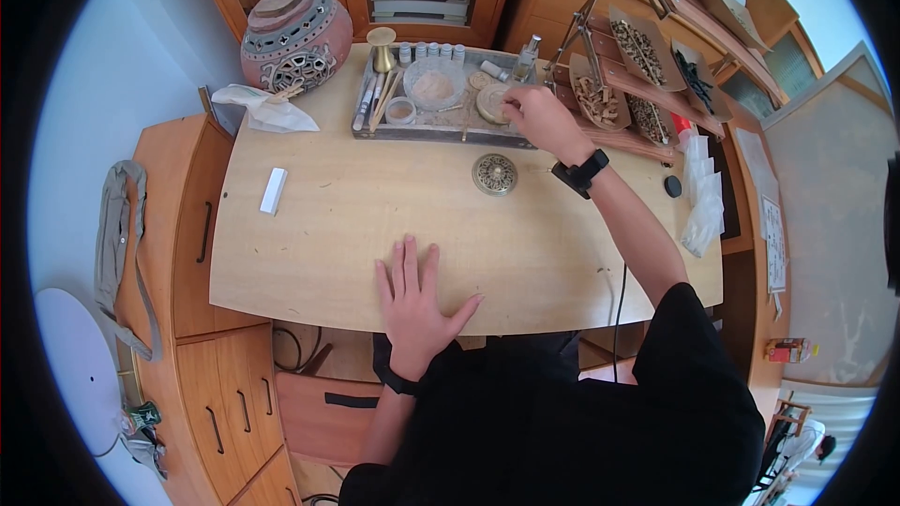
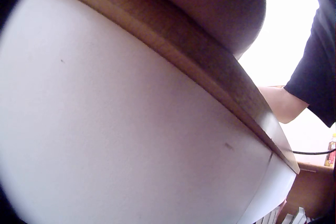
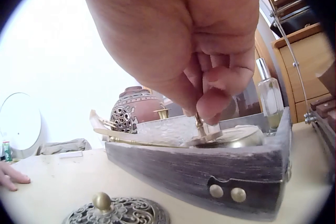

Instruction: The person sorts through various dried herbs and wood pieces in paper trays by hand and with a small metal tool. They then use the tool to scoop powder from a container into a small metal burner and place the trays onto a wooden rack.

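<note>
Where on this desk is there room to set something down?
A wide free patch of desk lies between the white block and the pierced metal lid, with only small scraps on it. Another lies between that lid and the black cable, toward the near edge. It is crowded in the tray, packed with vials, dishes and sticks, and around the rack.

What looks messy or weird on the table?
Small dark specks are scattered across the pale wooden tabletop, outside the long grey wooden tray. They look odd on that plain surface; crumbs or marks, I can't tell.
</note>
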A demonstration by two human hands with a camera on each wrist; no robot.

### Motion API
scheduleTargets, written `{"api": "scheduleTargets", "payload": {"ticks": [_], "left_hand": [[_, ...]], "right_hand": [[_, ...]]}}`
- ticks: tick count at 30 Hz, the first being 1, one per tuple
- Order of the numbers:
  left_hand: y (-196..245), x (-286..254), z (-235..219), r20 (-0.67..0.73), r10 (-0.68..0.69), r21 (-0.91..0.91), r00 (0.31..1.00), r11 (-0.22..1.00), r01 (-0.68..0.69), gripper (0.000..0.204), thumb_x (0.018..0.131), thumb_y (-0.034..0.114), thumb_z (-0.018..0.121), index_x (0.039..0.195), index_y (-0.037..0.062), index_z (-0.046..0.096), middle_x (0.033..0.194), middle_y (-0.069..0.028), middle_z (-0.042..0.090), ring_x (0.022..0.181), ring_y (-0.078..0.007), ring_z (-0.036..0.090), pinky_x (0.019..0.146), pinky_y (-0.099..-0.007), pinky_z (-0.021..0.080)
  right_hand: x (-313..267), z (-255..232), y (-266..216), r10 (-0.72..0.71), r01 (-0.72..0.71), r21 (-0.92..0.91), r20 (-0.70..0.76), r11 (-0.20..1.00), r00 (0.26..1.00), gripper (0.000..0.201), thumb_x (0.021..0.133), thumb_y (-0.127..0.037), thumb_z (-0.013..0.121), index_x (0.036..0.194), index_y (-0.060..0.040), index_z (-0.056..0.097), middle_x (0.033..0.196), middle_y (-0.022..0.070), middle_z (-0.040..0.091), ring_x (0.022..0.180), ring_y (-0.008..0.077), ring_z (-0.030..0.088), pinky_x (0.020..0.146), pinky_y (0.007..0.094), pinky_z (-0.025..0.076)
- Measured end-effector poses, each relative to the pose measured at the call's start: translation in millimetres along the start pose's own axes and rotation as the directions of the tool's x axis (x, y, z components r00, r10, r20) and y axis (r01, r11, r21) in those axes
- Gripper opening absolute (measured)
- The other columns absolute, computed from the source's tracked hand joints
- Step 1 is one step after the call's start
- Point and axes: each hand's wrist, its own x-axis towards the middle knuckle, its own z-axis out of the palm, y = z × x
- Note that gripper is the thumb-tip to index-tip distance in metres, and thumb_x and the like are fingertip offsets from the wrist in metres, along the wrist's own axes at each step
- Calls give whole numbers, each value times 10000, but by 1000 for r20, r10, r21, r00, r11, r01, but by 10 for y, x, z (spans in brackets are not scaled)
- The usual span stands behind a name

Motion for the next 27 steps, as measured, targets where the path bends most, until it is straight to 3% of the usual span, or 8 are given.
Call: {"api": "scheduleTargets", "payload": {"ticks": [4, 9, 13, 16, 21, 25, 27], "left_hand": [[-4, 2, 0, 4, -2, 3, 1000, 1000, 2, 853, 808, 549, 747, 1430, 17, 508, 1564, -254, 364, 1471, -404, 323, 1192, -621, 193], [11, 15, -7, 4, -4, 1, 1000, 1000, 4, 853, 808, 554, 744, 1429, 18, 508, 1563, -254, 366, 1470, -404, 324, 1192, -620, 195], [-13, 14, 14, 6, 11, 21, 1000, 1000, -11, 866, 817, 599, 714, 1414, 3, 518, 1555, -271, 368, 1462, -413, 332, 1176, -641, 212], [-12, 15, 4, 1, 19, 21, 1000, 1000, -19, 870, 814, 598, 718, 1415, 2, 517, 1555, -271, 370, 1461, -415, 334, 1175, -642, 212], [10, 16, -9, 15, -6, 8, 1000, 1000, 6, 862, 805, 568, 738, 1427, 17, 509, 1560, -259, 368, 1469, -411, 323, 1184, -632, 203], [13, 23, -22, 20, -10, 7, 1000, 1000, 10, 863, 795, 541, 755, 1442, 32, 498, 1567, -245, 363, 1476, -406, 313, 1194, -622, 192], [14, 31, -26, 20, -3, 19, 1000, 1000, 2, 863, 804, 567, 736, 1429, 19, 507, 1556, -260, 371, 1467, -414, 323, 1185, -633, 199]], "right_hand": [[90, -51, -92, 60, -59, 25, -11, 998, 998, 193, 916, -157, 660, 985, 8, 731, 885, 190, 723, 837, 377, 696, 766, 434, 558], [307, -64, 257, 195, -144, 280, -165, 949, 967, 203, 902, -170, 720, 980, 17, 734, 789, 133, 726, 731, 205, 716, 684, 327, 554], [407, -78, 471, 325, -282, 338, -75, 898, 943, 183, 906, -140, 710, 984, 24, 734, 774, 137, 719, 746, 181, 719, 691, 310, 554], [468, -56, 598, 318, -287, 296, -61, 911, 946, 175, 904, -133, 696, 989, 15, 734, 798, 146, 727, 768, 219, 723, 719, 332, 562], [513, -94, 485, 39, -31, 96, -90, 995, 995, 184, 896, -120, 671, 1020, 4, 728, 882, 176, 738, 818, 303, 719, 771, 391, 564], [605, -40, 437, 9, -9, 58, 0, 998, 1000, 205, 934, -112, 668, 1095, 7, 712, 854, 124, 729, 804, 203, 705, 753, 329, 557], [640, -24, 403, -61, 52, 167, 50, 985, 997, 205, 916, -105, 654, 1080, 3, 714, 940, 185, 738, 854, 298, 719, 790, 370, 560]]}}
